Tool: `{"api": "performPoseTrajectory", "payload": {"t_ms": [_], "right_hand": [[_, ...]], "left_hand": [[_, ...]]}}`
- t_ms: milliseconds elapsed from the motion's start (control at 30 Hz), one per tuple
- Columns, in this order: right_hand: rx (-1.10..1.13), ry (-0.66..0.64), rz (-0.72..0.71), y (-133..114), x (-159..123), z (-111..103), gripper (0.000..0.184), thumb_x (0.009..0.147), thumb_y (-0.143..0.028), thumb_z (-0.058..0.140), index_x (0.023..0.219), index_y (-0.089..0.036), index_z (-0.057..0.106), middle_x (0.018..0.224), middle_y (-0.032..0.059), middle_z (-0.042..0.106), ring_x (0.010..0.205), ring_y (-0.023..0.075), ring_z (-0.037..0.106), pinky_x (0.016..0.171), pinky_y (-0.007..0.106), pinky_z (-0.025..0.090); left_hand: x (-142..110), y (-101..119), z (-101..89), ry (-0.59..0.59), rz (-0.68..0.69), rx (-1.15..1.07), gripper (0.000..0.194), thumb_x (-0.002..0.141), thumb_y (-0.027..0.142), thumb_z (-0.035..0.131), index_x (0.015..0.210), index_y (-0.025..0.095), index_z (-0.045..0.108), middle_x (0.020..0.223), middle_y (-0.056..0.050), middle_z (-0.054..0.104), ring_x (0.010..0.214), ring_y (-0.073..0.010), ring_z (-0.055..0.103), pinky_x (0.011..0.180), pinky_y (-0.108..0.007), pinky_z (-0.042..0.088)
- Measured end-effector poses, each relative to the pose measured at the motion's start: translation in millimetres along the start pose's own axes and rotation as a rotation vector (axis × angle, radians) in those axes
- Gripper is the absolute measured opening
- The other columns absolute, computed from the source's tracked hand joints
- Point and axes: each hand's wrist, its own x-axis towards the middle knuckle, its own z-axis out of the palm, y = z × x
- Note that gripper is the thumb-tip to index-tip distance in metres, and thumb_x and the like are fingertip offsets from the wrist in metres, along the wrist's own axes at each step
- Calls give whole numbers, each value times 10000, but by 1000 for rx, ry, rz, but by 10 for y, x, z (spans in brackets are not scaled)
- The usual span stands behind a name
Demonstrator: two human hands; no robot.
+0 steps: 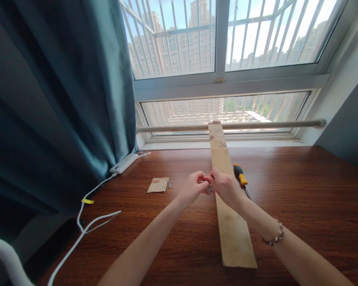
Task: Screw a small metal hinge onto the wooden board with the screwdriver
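My left hand (pixel 193 186) and my right hand (pixel 223 184) meet above a long pale wooden plank (pixel 234 230) that lies lengthwise on the dark wooden table (pixel 301 198). Both hands have their fingers pinched together around a small metal piece (pixel 209 189) between them; it is too small to name. The right wrist wears a bead bracelet (pixel 275 235). An orange-handled screwdriver (pixel 241 175) lies just right of the plank, beside my right hand.
A small square wood piece (pixel 158 185) with a screw or two beside it lies to the left. A white power strip (pixel 124 163) and its white cables (pixel 89 222) sit at the table's left edge by a teal curtain (pixel 62 99). A window with a rail stands behind.
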Motion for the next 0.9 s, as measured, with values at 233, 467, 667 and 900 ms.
{"api": "performPoseTrajectory", "payload": {"t_ms": [233, 467, 667, 900], "right_hand": [[163, -366, -206, -553, -474, 155, 99, 853, -126, 446, 762, -148, 478, 709, 66, 626, 603, 161, 576, 503, 235, 288], [479, -414, 163, -782, -360, 333, 66, 862, -210, 466, 828, -159, 441, 689, 44, 610, 606, 136, 536, 523, 216, 314], [487, -394, 55, -855, -411, 425, 184, 883, -221, 414, 711, -162, 445, 674, 34, 575, 587, 112, 471, 552, 221, 314], [570, -323, 223, -905, -460, 490, 207, 831, -217, 451, 635, -153, 466, 576, -14, 515, 538, 90, 411, 518, 205, 280]], "left_hand": [[-799, -512, -295, 21, -221, -261, 259, 653, 279, 681, 625, 154, 456, 549, 50, 458, 467, -52, 425, 474, -192, 349], [-980, -530, -435, 181, -87, -30, 258, 677, 313, 637, 627, 169, 428, 594, 33, 493, 539, -84, 464, 544, -208, 354], [-1067, -536, -504, 304, 31, 326, 225, 735, 300, 550, 598, 173, 425, 549, 58, 384, 525, -78, 345, 510, -196, 270], [-1142, -506, -439, 355, 139, 541, 157, 786, 300, 511, 681, 187, 538, 635, 20, 558, 570, -109, 467, 563, -213, 344]]}}
